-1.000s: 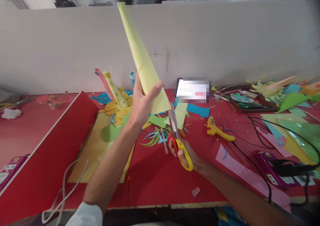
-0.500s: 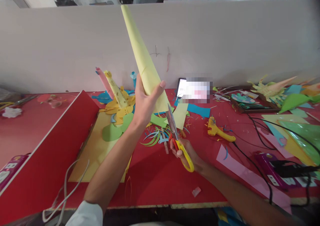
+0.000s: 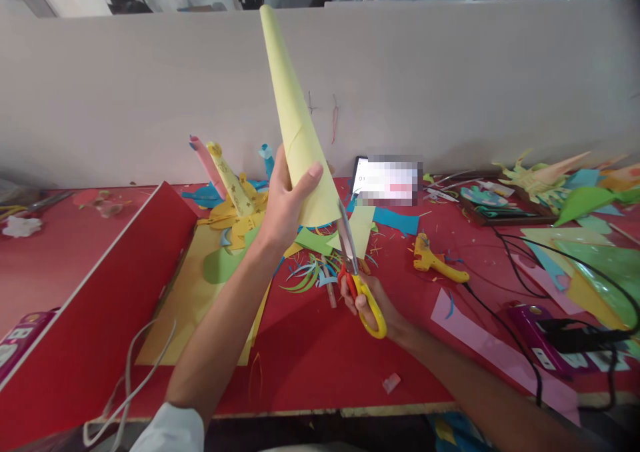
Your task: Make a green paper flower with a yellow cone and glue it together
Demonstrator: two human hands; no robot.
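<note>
A long pale-yellow paper cone point(image 3: 295, 119) leans up to the left, its narrow end high and its wide end low. My left hand point(image 3: 287, 202) is wrapped round it near the wide end, thumb across the front. My right hand point(image 3: 373, 302) grips a pair of scissors point(image 3: 369, 309) with yellow and red handles. The scissor blades point upward and their tips meet the cone's lower right edge; whether paper lies between them I cannot tell. Below the cone, thin green and blue paper scraps point(image 3: 313, 273) lie on the red table point(image 3: 310, 365).
Right of the scissors lies a yellow glue gun point(image 3: 435, 262) with a black cable. A phone point(image 3: 387, 180) leans at the back. A red upright board point(image 3: 115, 292) stands at left beside yellow sheets point(image 3: 185, 325). A pink strip point(image 3: 500, 352) and a purple power strip point(image 3: 547, 342) lie at right.
The cone has turned more upright, its narrow end shifting right and its wide end now facing lower. My left hand has moved slightly left; the scissor blades stay at the cone's edge.
</note>
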